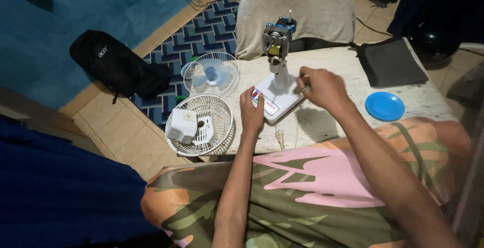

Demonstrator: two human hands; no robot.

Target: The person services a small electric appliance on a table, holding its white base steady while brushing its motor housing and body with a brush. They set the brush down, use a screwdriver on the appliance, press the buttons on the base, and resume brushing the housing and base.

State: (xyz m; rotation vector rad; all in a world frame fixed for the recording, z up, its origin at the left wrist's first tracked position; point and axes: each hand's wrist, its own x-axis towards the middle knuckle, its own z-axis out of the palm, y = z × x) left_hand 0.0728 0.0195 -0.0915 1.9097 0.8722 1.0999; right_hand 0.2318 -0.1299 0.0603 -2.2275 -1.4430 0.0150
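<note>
Fingers of the right hand (322, 87) are pinched together on a thin metal tool (304, 85), likely a screwdriver, tip too small to make out, aimed at the foot of the white stand. Left hand (251, 111) lies flat, fingers spread and closed on nothing, pressing the near-left corner of the white fan base (276, 102) onto the table (343, 61). Base sits near the table's front edge, with the bare motor (278, 37) high on the neck above it, so it looks top-heavy: a hard push from the tool could tip or slide it if the flat palm slips. Tool could skid off toward the left fingers, which are close. Plug (279, 136) hangs over the edge by the knee; a snag on the cord would tug the base. Two white grilles overhang the left edge: rear grille (204, 124) carrying a white housing (182, 125), front grille (212, 74) with the blue blade; a bump could drop them. Blue lid (384, 106) and dark pouch (390, 61) lie well apart to the right.
</note>
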